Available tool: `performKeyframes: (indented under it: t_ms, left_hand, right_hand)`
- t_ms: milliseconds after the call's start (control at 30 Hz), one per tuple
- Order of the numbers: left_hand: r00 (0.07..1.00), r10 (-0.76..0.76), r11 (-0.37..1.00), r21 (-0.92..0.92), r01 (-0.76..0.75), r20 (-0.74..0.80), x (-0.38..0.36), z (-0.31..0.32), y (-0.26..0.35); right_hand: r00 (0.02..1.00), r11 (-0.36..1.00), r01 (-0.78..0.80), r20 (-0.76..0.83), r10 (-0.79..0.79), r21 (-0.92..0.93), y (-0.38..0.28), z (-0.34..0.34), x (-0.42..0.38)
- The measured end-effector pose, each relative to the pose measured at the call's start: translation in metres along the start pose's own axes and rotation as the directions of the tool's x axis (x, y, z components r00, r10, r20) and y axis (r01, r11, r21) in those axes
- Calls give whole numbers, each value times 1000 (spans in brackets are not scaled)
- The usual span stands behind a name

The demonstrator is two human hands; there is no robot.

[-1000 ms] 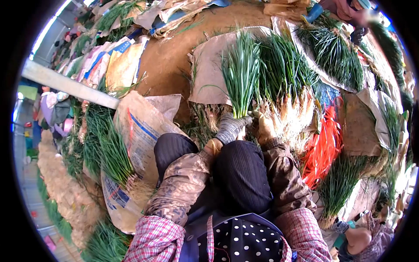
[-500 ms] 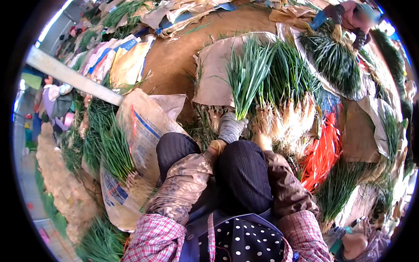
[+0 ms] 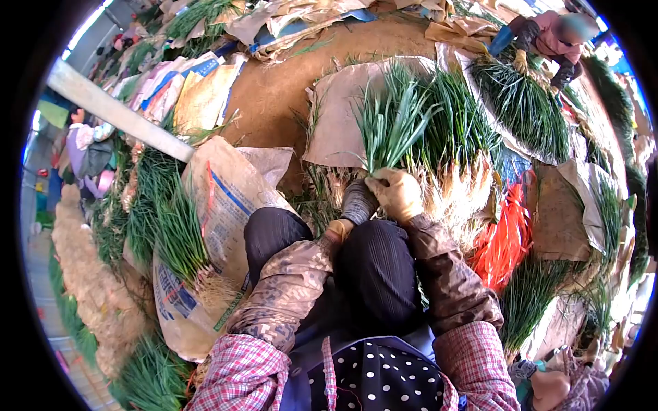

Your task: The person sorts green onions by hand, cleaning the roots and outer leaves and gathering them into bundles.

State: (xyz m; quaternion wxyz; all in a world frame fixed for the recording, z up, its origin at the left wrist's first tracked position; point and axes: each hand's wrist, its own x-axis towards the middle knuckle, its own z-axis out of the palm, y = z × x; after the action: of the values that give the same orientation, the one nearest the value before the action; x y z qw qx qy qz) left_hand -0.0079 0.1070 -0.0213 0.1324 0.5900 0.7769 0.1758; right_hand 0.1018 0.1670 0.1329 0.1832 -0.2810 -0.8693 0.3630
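My left hand (image 3: 360,200), in a grey striped glove, is closed around the lower end of a bunch of greens (image 3: 392,133) with long chive-like leaves. The roots of this bunch are hidden by the hands. My right hand (image 3: 399,194), in a cream glove, touches the bunch beside the left one, fingers curled at the stem bases. Just to the right lies a thick pile of the same greens (image 3: 458,123), with pale stringy roots toward me. Under the leaves is a brown sack (image 3: 334,133).
Red plastic strips (image 3: 504,240) lie right of my knee. A printed sack (image 3: 229,198) with greens on it is at the left. A pale bar (image 3: 116,109) slants in from the upper left. Another person (image 3: 548,41) bends over greens at the upper right.
My right hand has come up from beside the knee to the stem bases, next to the left hand. The leaves of the held bunch have spread and sit slightly lower.
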Motion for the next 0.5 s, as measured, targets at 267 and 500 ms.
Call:
performKeyframes:
  t_ms: [267,500]
  left_hand:
    - [819,-507,-32,-956,293,268,-22,-100,64]
    - [845,-459,-194,-959,205,274,-16,-91,51]
  right_hand:
    - [916,440,-234,46,398,867,64,-10,-54]
    - [715,834,-195,508,481,-516,89,-14,-74]
